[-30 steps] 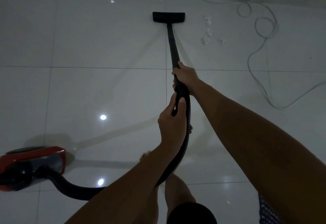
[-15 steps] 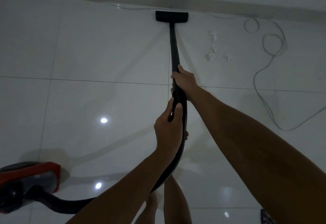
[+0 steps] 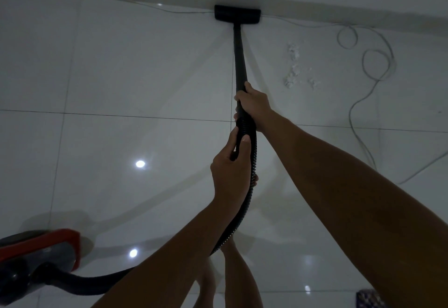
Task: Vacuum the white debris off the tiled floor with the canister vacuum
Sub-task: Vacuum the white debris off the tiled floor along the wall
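Observation:
The black floor nozzle (image 3: 237, 14) lies flat against the baseboard at the far wall, on the end of a black wand (image 3: 239, 60). My right hand (image 3: 253, 103) grips the wand's lower end. Just behind it, my left hand (image 3: 231, 166) grips the ribbed black hose (image 3: 252, 138). White debris (image 3: 292, 65) lies in small clumps on the tiles to the right of the wand, apart from the nozzle. The red and grey canister (image 3: 38, 259) sits at the bottom left, joined to the hose.
A thin grey power cord (image 3: 371, 65) loops on the floor to the right of the debris and runs along the baseboard (image 3: 339, 14). My bare legs (image 3: 237, 281) stand below the hose. Glossy white tiles (image 3: 121, 77) reflect ceiling lights.
The nozzle has slid forward from open floor to the baseboard. Both hands kept their hold, and the view has shifted so the debris and canister sit lower in frame.

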